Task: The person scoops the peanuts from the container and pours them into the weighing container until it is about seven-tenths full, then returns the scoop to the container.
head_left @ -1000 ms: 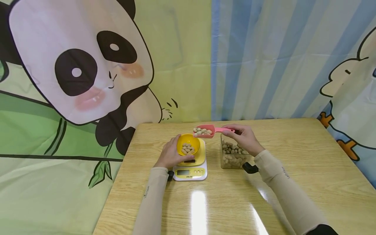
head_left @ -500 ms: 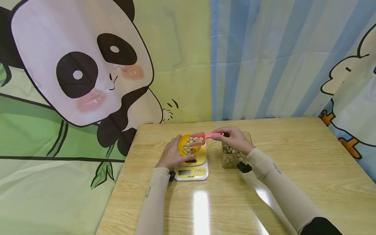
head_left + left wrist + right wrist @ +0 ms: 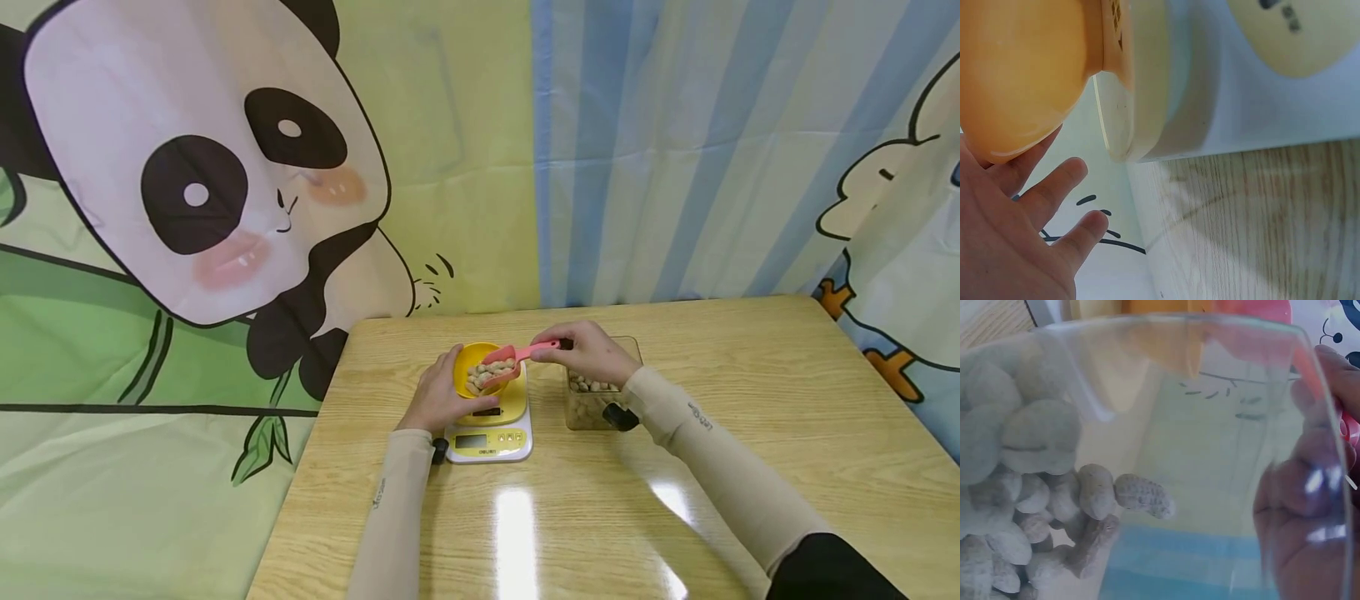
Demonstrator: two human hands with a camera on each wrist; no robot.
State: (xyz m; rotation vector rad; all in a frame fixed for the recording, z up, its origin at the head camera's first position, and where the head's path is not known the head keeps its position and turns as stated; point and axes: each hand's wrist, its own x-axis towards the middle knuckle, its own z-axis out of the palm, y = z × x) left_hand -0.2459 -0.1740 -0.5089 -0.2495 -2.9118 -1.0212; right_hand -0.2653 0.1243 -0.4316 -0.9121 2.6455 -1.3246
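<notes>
My left hand (image 3: 435, 393) holds the yellow bowl (image 3: 462, 371) from its left side, thumb at the near side and fingers by the far rim. Peanuts in the shell lie in that bowl, which stands on a yellow-and-white kitchen scale (image 3: 489, 443). In the left wrist view, some fingers spread away from the bowl's wall. Over the bowl, my right hand (image 3: 588, 352) pinches the handle of a pink scoop (image 3: 510, 354), tilted with its mouth down to the left. Peanuts (image 3: 498, 367) fill the scoop's mouth. Whether any are dropping is too small to tell.
A clear container (image 3: 588, 410) of peanuts stands right of the scale, below my right forearm. Its wall blocks much of the right wrist view, with peanuts (image 3: 1041, 440) behind it. The wooden table (image 3: 585, 525) ends at a printed curtain (image 3: 480, 167).
My right hand has moved left and slightly down, bringing the loaded scoop from beside the bowl to above it and tipping it. My left hand has kept its place on the bowl.
</notes>
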